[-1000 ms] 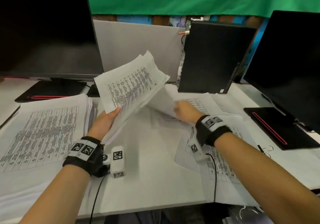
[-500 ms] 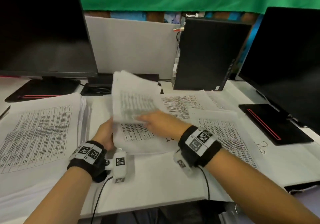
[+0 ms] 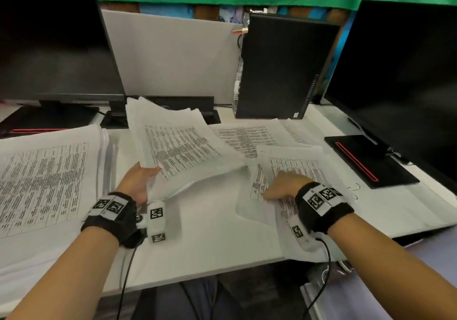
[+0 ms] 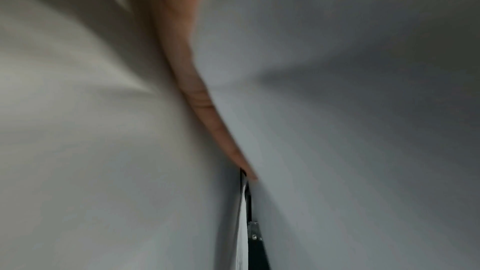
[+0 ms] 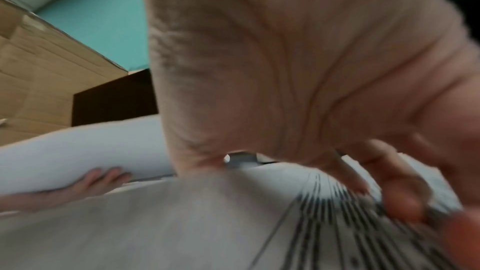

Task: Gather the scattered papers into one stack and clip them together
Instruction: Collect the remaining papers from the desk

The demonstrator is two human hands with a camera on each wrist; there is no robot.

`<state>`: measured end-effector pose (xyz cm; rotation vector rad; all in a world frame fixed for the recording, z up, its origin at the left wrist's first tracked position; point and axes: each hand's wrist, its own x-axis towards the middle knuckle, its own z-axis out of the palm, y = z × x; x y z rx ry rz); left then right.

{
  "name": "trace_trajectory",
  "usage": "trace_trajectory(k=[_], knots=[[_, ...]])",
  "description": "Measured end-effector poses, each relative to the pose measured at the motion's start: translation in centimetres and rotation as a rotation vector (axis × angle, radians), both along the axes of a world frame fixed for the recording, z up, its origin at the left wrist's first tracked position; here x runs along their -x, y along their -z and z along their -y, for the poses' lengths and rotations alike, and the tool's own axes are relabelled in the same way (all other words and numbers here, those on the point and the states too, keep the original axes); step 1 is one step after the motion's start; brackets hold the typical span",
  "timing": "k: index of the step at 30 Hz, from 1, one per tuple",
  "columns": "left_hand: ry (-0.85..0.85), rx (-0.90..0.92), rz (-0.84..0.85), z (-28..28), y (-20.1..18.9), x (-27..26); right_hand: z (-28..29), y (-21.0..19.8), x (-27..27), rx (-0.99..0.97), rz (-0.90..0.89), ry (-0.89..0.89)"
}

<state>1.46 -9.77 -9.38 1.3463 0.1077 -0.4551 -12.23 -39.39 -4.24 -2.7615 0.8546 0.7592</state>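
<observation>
My left hand [image 3: 138,183] grips a bundle of printed papers [image 3: 173,146] by its near left corner, thumb on top, and holds it tilted just above the desk. In the left wrist view a finger [image 4: 197,98] lies along the blurred white bundle [image 4: 78,130]. My right hand [image 3: 284,186] is down on a loose printed sheet [image 3: 294,166] at the centre right. Its bent fingers [image 5: 400,198] dig into that sheet [image 5: 311,233] and pinch it. Another loose sheet [image 3: 247,136] lies behind. Wire clips [image 3: 353,188] lie to the right.
A thick stack of printed pages [image 3: 44,178] covers the left of the desk [image 3: 210,233]. Black monitors stand at the left [image 3: 49,35] and right [image 3: 395,84], with a black computer tower [image 3: 279,67] between them. A monitor base [image 3: 366,161] sits beside the clips.
My right hand has left the bundle and moved right, down onto the loose sheet. The left hand has tilted the bundle lower and further out over the desk.
</observation>
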Motion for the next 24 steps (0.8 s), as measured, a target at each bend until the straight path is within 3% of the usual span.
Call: trace_trajectory(k=[4,7,10,16,18,20,22,24], knots=[[-0.063,0.111,-0.040,-0.3,0.0,0.2,0.3,-0.5,-1.3,-0.193,0.092,0.068],[-0.081,0.144,-0.055,-0.5,0.4,0.1,0.8,-3.4,-3.6,-0.286,0.355,0.119],[-0.082,0.182,-0.079,-0.6,0.4,0.1,0.2,-5.4,-6.9,-0.341,0.490,0.086],[-0.173,0.297,-0.118,-0.3,0.8,-0.6,-3.5,-5.9,-14.0,-0.771,0.651,0.229],[-0.184,0.396,-0.168,-0.4,1.1,-0.9,-5.0,-6.2,-14.7,-0.730,0.684,0.194],[-0.204,0.497,-0.207,-0.5,1.4,-1.0,-5.7,-5.9,-14.8,-0.517,0.600,0.049],[-0.215,0.498,-0.212,-0.6,1.6,-1.3,-6.5,-5.2,-14.3,-0.256,0.329,-0.155],[-0.194,0.398,-0.167,-0.4,2.2,-1.8,-7.5,-3.9,-13.5,-0.126,0.081,-0.316]])
